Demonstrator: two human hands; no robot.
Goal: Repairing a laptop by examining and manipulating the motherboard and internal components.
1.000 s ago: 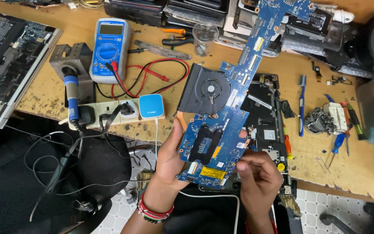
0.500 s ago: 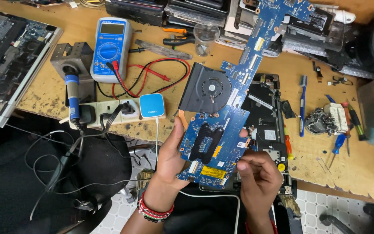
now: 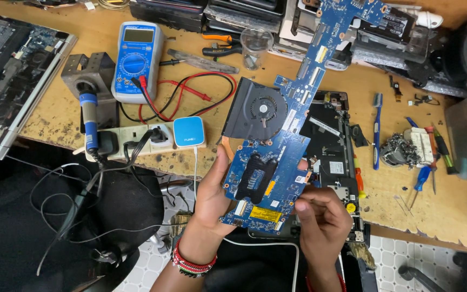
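Here, blue motherboard (image 3: 277, 162) — long axis up-right, fan (image 3: 255, 114) upward

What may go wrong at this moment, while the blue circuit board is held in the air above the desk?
1. The left hand grips the long blue circuit board only at its lower end; the far end with the black fan hangs unsupported, so the board might flex or slip.
2. The right hand pinches the board's edge with bare fingers, so static or skin oil may harm parts.
3. If dropped, it would likely hit the open laptop base beneath.
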